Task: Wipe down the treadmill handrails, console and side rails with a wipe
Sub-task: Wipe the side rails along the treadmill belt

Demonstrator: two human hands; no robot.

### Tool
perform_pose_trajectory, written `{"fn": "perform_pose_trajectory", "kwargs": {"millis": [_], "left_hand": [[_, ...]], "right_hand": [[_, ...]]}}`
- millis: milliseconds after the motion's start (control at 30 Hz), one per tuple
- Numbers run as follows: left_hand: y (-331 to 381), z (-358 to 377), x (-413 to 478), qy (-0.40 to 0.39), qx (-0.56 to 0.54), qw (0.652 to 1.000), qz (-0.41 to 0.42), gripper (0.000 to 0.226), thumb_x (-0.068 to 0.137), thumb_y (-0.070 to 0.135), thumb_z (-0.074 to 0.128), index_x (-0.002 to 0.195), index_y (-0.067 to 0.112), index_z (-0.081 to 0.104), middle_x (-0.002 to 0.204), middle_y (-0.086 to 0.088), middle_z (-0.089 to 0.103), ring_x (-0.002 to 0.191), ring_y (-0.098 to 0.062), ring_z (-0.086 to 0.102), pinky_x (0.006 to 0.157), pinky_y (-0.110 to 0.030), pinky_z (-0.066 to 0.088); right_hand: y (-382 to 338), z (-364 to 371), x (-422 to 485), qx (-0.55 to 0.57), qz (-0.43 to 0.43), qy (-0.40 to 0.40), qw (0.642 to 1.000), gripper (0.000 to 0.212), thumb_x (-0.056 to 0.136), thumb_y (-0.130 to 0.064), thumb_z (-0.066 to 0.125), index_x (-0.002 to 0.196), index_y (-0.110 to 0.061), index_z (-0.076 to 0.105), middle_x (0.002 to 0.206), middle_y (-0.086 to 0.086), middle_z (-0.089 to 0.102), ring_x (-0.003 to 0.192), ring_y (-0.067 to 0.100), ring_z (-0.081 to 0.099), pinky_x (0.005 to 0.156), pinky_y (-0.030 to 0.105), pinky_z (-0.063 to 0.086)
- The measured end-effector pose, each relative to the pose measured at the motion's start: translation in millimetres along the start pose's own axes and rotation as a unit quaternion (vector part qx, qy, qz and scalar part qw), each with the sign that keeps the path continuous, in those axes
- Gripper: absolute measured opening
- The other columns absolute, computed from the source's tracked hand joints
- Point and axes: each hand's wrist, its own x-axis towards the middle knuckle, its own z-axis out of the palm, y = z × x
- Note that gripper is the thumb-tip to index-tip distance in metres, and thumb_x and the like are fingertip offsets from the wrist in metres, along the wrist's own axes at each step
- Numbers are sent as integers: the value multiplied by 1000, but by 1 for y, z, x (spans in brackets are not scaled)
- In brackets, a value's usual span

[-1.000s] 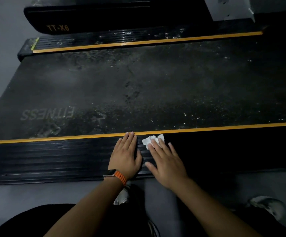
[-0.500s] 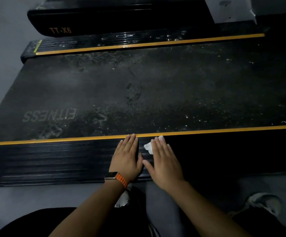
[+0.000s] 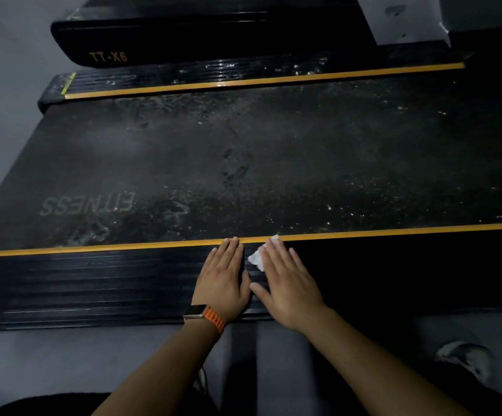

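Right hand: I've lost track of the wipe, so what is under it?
Under the right hand, flat on the near side rail, a white wipe peeks out beside the fingers and at the fingertips. How far it spreads beneath the palm is covered.

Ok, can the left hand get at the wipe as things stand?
Probably yes. The left hand lies flat on the near side rail just beside the wipe, with only bare rail between. But the right hand presses straight fingers on most of the wipe, so mainly its left edge is free.
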Motion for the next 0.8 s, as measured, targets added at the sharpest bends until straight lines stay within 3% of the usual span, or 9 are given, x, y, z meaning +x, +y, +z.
{"fn": "perform_pose_trajectory", "kwargs": {"millis": [100, 233, 333, 433, 567, 633, 733, 800], "left_hand": [[0, -1, 0, 0, -4, 1000, 5, 62, 102, 41, 35, 155, 11, 41, 164, -7, 34, 155, -19, 23, 127, -37, 14], [-3, -5, -1, -10, -15, 1000, 6, 63, 104, 42, 35, 160, 13, 33, 168, -4, 25, 157, -16, 14, 129, -34, 7], [-11, -6, -3, -30, -6, 999, 21, 63, 106, 44, 30, 162, 16, 28, 170, -1, 18, 158, -14, 7, 127, -32, 0], [-39, -14, -10, -31, 8, 999, 27, 64, 105, 47, 28, 160, 15, 33, 168, -2, 24, 157, -16, 14, 128, -36, 10], [-82, -23, -23, -19, 20, 1000, 12, 66, 104, 47, 25, 159, 14, 35, 168, -3, 27, 157, -16, 17, 128, -40, 16], [-82, -23, -25, -17, 15, 1000, 12, 66, 103, 46, 27, 159, 12, 35, 168, -4, 27, 157, -17, 17, 128, -40, 15], [-77, -23, -24, -18, 14, 1000, 18, 67, 102, 45, 29, 159, 10, 35, 167, -7, 27, 157, -20, 17, 129, -41, 14], [-78, -24, -25, -18, 14, 1000, 18, 66, 103, 45, 30, 159, 10, 34, 168, -7, 26, 157, -20, 16, 129, -40, 11]], "right_hand": [[10, -10, -1, -21, -11, -12, 1000, 88, 100, -71, 9, 168, -14, 10, 174, 2, -5, 159, 15, -16, 131, 43, 2], [38, -16, -23, -37, 68, -4, 997, 88, 98, -70, 4, 168, -18, 1, 173, -1, -14, 157, 11, -24, 129, 39, -7], [20, -15, -23, -26, 117, -6, 993, 92, 95, -72, -3, 167, -16, -3, 173, 2, -16, 157, 15, -25, 129, 40, -10], [-20, -8, -4, -3, 112, -8, 994, 96, 92, -73, -4, 167, -13, -3, 174, 4, -15, 157, 18, -26, 127, 39, -15], [-67, 8, 21, 3, 51, -3, 999, 93, 96, -73, 5, 167, -13, 4, 175, 5, -7, 159, 19, -19, 128, 41, -9], [-62, 10, 21, -16, 35, -6, 999, 92, 96, -73, 6, 167, -15, 2, 173, 1, -11, 159, 15, -20, 129, 41, -7], [-31, 4, 3, -27, 65, 27, 997, 90, 97, -72, 9, 167, -15, 11, 173, -1, -5, 160, 14, -14, 131, 46, 5], [-19, 1, -7, -34, 109, 21, 993, 91, 96, -72, 6, 168, -15, 9, 174, 2, -2, 160, 16, -14, 131, 46, 5]]}}
